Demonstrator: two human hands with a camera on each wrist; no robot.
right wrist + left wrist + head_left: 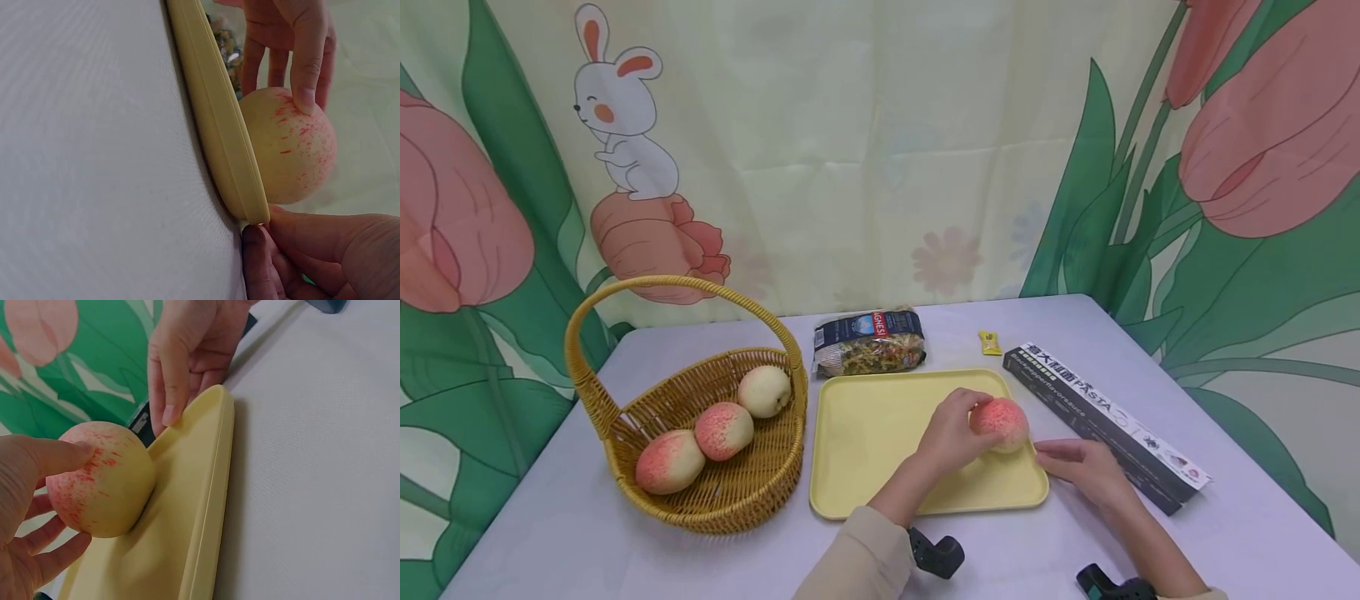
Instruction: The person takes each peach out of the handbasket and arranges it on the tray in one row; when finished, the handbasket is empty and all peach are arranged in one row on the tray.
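My left hand [951, 435] holds a pink and cream peach [1006, 425] over the right end of a yellow tray [861, 446]. In the left wrist view the thumb lies on top of the peach [109, 481] and the fingers curve beneath it. With thumb and fingers, my right hand [1084, 468] pinches the tray's right edge. The right wrist view shows its thumb on the rim of the tray [219, 122] and a finger under it, just beside the peach [297, 147].
Left of the tray stands a wicker basket [733, 518] with a tall handle, holding three peaches [670, 462]. Behind the tray lies a bag of pasta [868, 343]. A small yellow packet [990, 342] and a long black pasta box [1101, 425] are to the right.
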